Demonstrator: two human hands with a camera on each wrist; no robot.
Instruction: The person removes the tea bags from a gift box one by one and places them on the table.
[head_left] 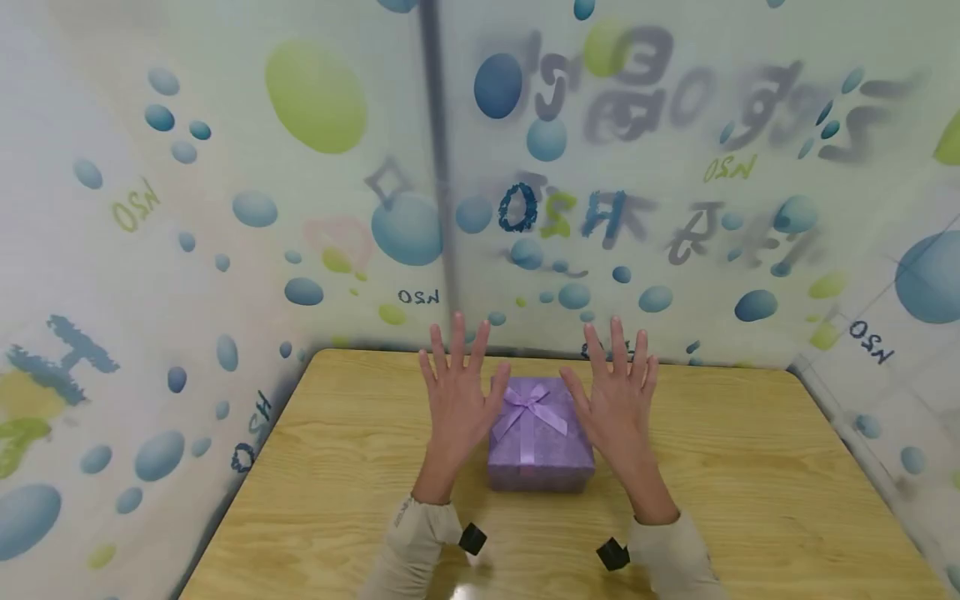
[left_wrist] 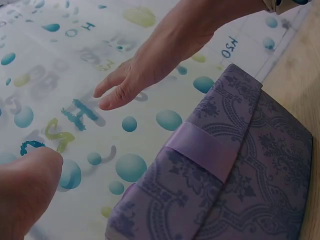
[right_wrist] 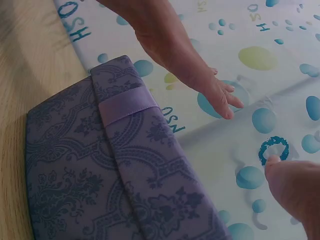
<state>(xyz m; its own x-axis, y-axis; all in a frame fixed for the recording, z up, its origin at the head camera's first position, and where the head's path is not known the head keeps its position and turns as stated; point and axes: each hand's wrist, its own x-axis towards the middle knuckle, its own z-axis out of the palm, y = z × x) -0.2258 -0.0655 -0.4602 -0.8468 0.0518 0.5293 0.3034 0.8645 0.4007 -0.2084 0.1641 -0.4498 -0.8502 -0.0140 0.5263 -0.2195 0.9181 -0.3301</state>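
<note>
Left hand [head_left: 459,407] and right hand [head_left: 619,408] raised, fingers [head_left: 458,343] straight and splayed, gripping nothing; purple box [head_left: 547,452] between them on the wooden worktop [head_left: 360,442]; ribbon bow [head_left: 528,403] on its top; wall sheet [head_left: 637,179] with blue and green drops beyond both hands.

Purple box [head_left: 543,446] blocks middle; room either side.

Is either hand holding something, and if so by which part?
Nothing is held: the left hand and right hand are spread, and the purple box sits on the table.
</note>
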